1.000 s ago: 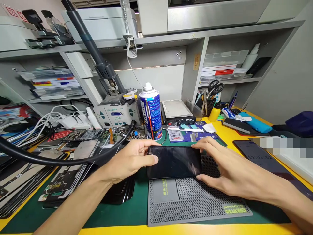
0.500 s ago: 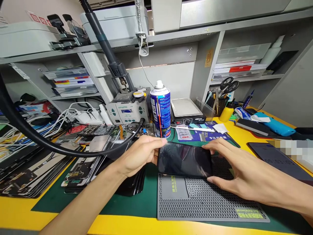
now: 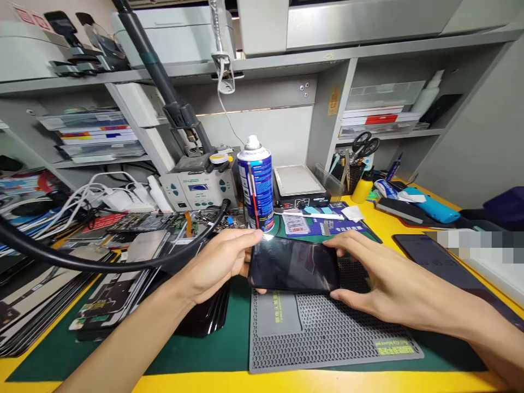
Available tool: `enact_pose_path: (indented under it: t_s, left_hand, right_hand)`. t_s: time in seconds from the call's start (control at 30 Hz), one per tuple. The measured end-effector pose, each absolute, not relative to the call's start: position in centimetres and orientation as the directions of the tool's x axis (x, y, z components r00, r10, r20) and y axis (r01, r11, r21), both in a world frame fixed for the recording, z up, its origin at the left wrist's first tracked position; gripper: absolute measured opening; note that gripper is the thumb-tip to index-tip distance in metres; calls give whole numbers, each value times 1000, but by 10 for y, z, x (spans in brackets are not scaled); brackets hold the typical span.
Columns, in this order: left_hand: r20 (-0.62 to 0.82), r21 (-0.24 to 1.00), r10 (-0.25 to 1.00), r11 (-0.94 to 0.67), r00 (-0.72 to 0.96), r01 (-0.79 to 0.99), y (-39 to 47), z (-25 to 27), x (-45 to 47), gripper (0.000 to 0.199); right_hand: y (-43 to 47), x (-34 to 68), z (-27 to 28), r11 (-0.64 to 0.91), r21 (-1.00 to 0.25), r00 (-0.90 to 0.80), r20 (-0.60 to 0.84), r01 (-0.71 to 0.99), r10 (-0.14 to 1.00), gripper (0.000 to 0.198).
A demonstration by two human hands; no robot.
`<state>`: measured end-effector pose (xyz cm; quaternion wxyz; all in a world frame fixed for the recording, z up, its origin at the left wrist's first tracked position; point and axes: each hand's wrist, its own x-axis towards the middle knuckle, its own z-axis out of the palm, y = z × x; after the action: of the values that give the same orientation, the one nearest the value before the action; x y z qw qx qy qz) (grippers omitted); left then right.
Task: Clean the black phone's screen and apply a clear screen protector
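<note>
A black smartphone (image 3: 292, 265), its dark glossy screen facing me, is held sideways above a grey honeycomb mat (image 3: 323, 338). My left hand (image 3: 221, 265) grips its left end, thumb at the top corner and fingers partly hidden behind. At the right end, my right hand (image 3: 372, 278) holds the phone by its corners, with the thumb low and the fingers at the upper edge. Just behind the phone stands a blue spray can (image 3: 262, 191) with a white cap.
Stacks of phone screens (image 3: 110, 295) lie on the left, crossed by a thick black hose (image 3: 123, 265). A rework station (image 3: 198, 188) and a hot plate (image 3: 303, 188) stand behind. Another phone (image 3: 434, 254) rests at the right, near a yellow bottle (image 3: 362, 188).
The camera view has swung slightly to the right, so everything sits further left. Both hands keep their hold on the phone, which is almost unchanged in tilt.
</note>
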<state>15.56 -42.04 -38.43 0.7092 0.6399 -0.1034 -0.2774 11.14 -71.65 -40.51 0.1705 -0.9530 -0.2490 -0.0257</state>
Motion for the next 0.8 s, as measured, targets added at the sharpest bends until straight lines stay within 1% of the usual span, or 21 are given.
enact_pose_path:
  t_s: [0.07, 0.1, 0.17, 0.23, 0.27, 0.33, 0.4, 0.47, 0.57, 0.67, 0.8]
  left_hand:
    - [-215, 970, -517, -14, 829, 243, -420, -385, 156, 32]
    - [-219, 975, -502, -77, 837, 208, -419, -386, 156, 31]
    - [-208, 955, -463, -286, 862, 77, -415, -386, 157, 33]
    - [-203, 870, -460, -489, 864, -56, -411, -385, 156, 47]
    - [-215, 823, -477, -559, 852, -105, -409, -384, 154, 55]
    - [-238, 726, -521, -656, 820, -206, -407, -382, 149, 65]
    - [-227, 595, -543, -734, 808, -326, -407, -381, 143, 66]
    - [-214, 462, -549, -785, 808, -412, -409, -379, 138, 57]
    - [-249, 338, -545, -823, 800, -456, -412, -378, 133, 39]
    - [-265, 283, -558, -824, 786, -490, -412, -377, 131, 36]
    - [-223, 286, -598, -795, 770, -535, -410, -380, 129, 34]
  right_hand:
    - [-715, 111, -401, -819, -315, 877, 125, 479, 464, 53]
    - [-714, 111, -399, -819, -316, 876, 121, 479, 466, 53]
    - [-714, 110, -397, -816, -316, 873, 119, 485, 473, 53]
    - [-713, 109, -395, -812, -317, 869, 106, 490, 483, 53]
    - [-713, 109, -394, -810, -321, 868, 95, 490, 488, 52]
    - [-713, 107, -393, -805, -340, 866, 63, 487, 497, 50]
    - [-713, 106, -393, -795, -364, 861, 40, 486, 508, 48]
    - [-713, 106, -393, -782, -380, 852, 31, 494, 523, 48]
    - [-712, 105, -395, -772, -384, 840, 19, 506, 542, 50]
    - [-711, 105, -397, -767, -376, 832, 23, 521, 554, 49]
    - [-711, 106, -399, -748, -377, 814, 28, 546, 580, 51]
